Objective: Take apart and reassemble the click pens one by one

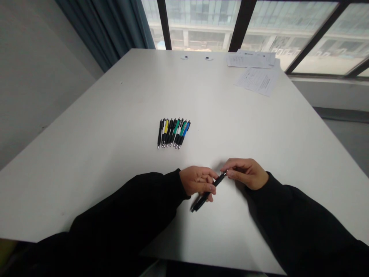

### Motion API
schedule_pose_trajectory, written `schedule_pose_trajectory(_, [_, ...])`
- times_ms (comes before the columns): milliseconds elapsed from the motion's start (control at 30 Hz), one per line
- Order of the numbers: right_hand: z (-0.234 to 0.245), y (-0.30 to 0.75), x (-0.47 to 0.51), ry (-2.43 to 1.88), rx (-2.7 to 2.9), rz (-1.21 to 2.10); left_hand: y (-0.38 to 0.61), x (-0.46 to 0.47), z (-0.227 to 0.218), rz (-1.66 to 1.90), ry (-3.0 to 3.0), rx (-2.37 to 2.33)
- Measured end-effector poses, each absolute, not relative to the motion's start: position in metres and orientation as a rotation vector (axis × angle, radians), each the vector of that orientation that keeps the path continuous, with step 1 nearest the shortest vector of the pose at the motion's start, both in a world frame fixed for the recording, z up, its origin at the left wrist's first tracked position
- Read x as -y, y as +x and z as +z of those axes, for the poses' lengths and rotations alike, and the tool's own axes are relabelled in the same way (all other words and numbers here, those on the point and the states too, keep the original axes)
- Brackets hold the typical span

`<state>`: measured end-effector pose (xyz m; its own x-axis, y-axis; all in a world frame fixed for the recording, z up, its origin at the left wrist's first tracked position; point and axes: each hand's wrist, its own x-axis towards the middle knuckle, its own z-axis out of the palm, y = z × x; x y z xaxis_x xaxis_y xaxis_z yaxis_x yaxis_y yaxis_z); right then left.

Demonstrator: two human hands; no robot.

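A black pen [208,192] lies slanted between my two hands, just above the white table [115,154]. My left hand [198,181] is closed round the pen's middle. My right hand [246,172] pinches the pen's upper tip with thumb and fingers. Both sleeves are black. Farther out, near the middle of the table, several pens [173,132] lie side by side in a row, with black, yellow, green and blue barrels.
Printed paper sheets [258,71] lie at the far right of the table by the window. Two small round dark marks [196,58] sit at the far edge. A blue curtain [106,27] hangs at the back left.
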<state>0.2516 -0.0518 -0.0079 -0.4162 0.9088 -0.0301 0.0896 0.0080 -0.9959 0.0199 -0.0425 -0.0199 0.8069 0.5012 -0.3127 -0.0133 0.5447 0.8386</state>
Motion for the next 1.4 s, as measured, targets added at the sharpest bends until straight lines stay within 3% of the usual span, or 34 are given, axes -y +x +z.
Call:
schedule_pose_trajectory(267, [-0.011, 0.253, 0.051, -1.003, 1.691, 1.488, 0.021, 0.043, -0.024, 0.317, 0.934, -0.557])
schedule_pose_trajectory(500, [-0.005, 0.247, 0.05, -0.916, 2.047, 1.202, 0.02, 0.042, -0.021, 0.288, 0.959, -0.559])
schedule_pose_trajectory(733, [-0.006, 0.249, 0.054, -1.04, 1.764, 1.451, 0.021, 0.043, -0.02, 0.309, 0.959, -0.58])
schedule_pose_trajectory(933, [-0.005, 0.247, 0.053, -1.054, 1.973, 1.219, 0.021, 0.042, -0.023, 0.311, 0.949, -0.56])
schedule_pose_trajectory(1400, [-0.001, 0.245, 0.057, -1.039, 2.025, 1.244, 0.022, 0.042, -0.019, 0.294, 0.961, -0.569])
